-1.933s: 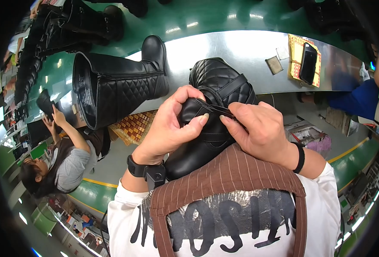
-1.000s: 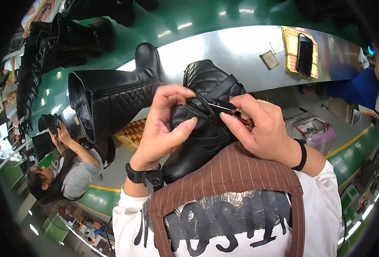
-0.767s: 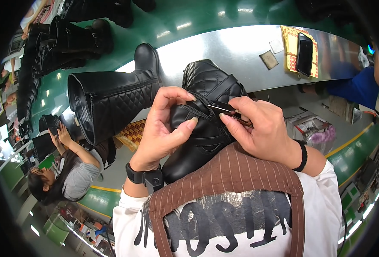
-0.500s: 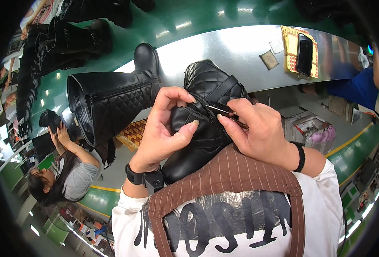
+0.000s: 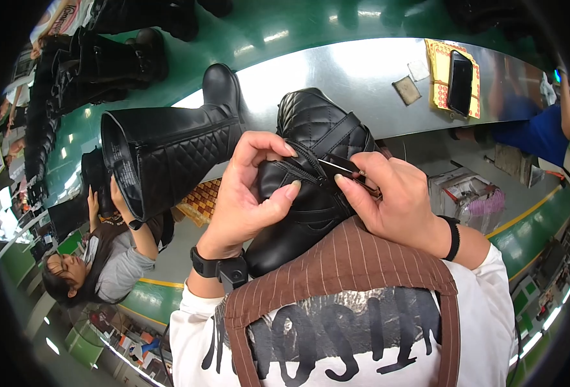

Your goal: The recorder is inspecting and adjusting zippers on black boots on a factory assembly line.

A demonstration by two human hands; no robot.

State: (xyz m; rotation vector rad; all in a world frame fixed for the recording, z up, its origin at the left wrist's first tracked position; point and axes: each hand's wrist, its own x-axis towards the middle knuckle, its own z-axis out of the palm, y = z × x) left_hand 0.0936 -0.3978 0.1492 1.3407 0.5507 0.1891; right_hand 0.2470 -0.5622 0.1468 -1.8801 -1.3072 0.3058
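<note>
A black quilted boot (image 5: pixel 314 126) with crossing straps lies in front of me, its zipper partly parted. My left hand (image 5: pixel 249 187) grips the boot beside the parted zipper, the index fingertip at the zipper edge and the thumb lower on the leather. In my right hand (image 5: pixel 394 200) I hold slim dark thread snips (image 5: pixel 346 169) between thumb and fingers. Their points meet the zipper edge near the middle of the boot. Just what the tips touch is too small to tell.
A second black boot (image 5: pixel 175 151) lies on its side at the left of the metal table (image 5: pixel 375 71). A phone (image 5: pixel 459 82) rests on yellow printed sheets (image 5: pixel 438 93), near a small brown square (image 5: pixel 406 91). A co-worker (image 5: pixel 114 258) handles a dark boot at the left.
The snips and my right hand have shifted slightly right along the zipper. My left hand stays nearly in place. At the left, the co-worker's hands and boot have moved.
</note>
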